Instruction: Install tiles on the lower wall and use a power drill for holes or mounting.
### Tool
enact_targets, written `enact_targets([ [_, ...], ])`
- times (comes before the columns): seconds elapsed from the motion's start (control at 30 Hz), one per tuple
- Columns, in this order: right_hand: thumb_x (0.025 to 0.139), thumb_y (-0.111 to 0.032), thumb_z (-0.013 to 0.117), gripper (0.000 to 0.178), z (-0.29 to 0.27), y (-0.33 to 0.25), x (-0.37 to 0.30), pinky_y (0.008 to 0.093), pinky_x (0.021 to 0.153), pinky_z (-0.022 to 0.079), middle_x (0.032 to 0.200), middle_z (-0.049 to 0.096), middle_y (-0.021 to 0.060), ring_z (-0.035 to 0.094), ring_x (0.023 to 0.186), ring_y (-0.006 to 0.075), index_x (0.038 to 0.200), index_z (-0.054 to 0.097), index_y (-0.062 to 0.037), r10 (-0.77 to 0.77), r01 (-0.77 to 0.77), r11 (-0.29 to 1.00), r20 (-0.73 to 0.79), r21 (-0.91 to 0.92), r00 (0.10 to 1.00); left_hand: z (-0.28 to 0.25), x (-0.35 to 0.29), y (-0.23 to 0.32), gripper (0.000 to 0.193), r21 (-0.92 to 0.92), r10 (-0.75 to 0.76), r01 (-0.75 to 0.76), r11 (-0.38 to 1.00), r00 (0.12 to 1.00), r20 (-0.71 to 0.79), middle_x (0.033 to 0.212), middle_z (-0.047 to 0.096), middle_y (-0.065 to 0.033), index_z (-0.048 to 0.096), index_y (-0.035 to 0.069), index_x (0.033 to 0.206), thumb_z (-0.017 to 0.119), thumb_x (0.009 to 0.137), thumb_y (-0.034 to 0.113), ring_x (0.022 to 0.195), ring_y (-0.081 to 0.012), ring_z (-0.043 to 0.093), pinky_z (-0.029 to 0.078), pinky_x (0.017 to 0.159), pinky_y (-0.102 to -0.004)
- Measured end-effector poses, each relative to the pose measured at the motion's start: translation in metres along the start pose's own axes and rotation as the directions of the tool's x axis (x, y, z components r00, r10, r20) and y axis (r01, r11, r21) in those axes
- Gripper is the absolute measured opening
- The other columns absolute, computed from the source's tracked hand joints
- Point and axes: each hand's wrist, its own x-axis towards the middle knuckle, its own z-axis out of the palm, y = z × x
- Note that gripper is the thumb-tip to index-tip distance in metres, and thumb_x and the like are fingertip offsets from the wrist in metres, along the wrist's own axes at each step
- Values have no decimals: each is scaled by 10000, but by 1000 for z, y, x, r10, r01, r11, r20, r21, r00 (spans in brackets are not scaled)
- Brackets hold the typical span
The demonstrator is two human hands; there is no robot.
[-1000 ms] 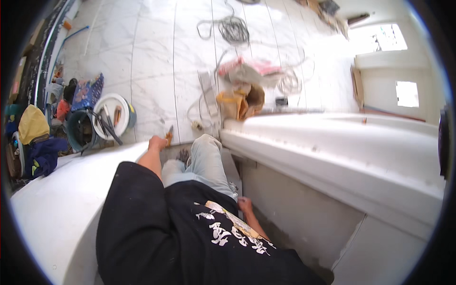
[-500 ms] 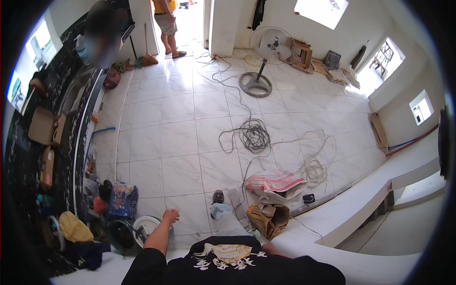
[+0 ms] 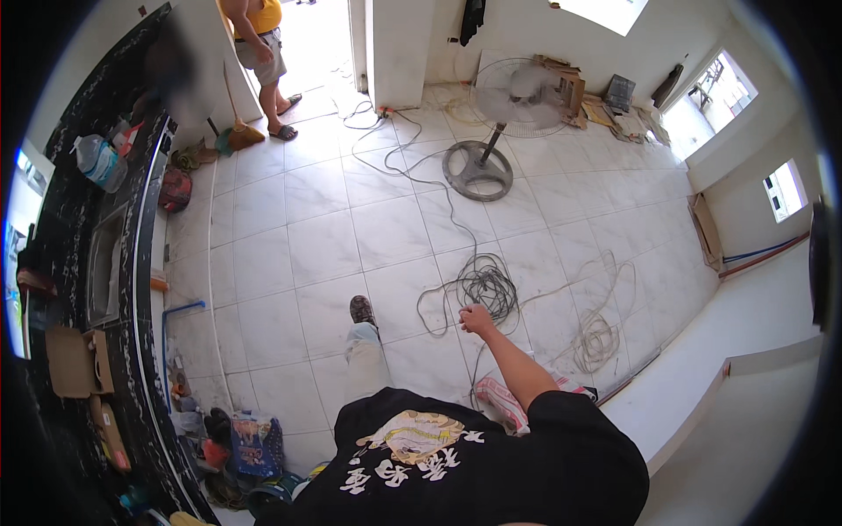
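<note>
Overhead, the right hand (image 3: 476,319) is raised in front of the person, fingers curled loosely inward and holding nothing that can be made out; it shows just over the dark cable coil (image 3: 485,287) lying on the white tiled floor (image 3: 289,254). Whether the hand touches the coil cannot be told. The left hand is out of view, hidden below the black printed shirt (image 3: 456,465). 1 leg in pale trousers steps forward left of the coil, its shoe (image 3: 361,309) flat on the tiles. A second, lighter cable bundle (image 3: 596,331) lies right of the coil, and a pink cloth (image 3: 504,401) lies near it, toward the person. Beyond the coil stands a pedestal fan (image 3: 513,88) on a round base, a cord running from the coil toward it. Another person (image 3: 259,44) in a yellow top stands far beyond the coil to the left, by a doorway.
</note>
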Motion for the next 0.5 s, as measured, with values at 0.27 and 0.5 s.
enact_targets([
  [0.27,730,-151,645,98,-2,22,155,350,505,511,712,656,71,646,599,209,784,673,-73,165,-115,947,146,-301,975,-219,213,304,230,-677,-169,8,736,971,-172,835,670,-73,621,65,1003,597,915,277,659,-155,625,461,513,-265],
  [0.5,842,-124,530,125,14,-125,247,389,482,511,810,644,137,639,601,252,896,594,-32,688,-658,649,77,382,722,-458,351,707,288,-518,226,-380,766,914,-337,948,685,-71,620,42,1154,533,963,239,755,-124,635,486,646,-239],
])
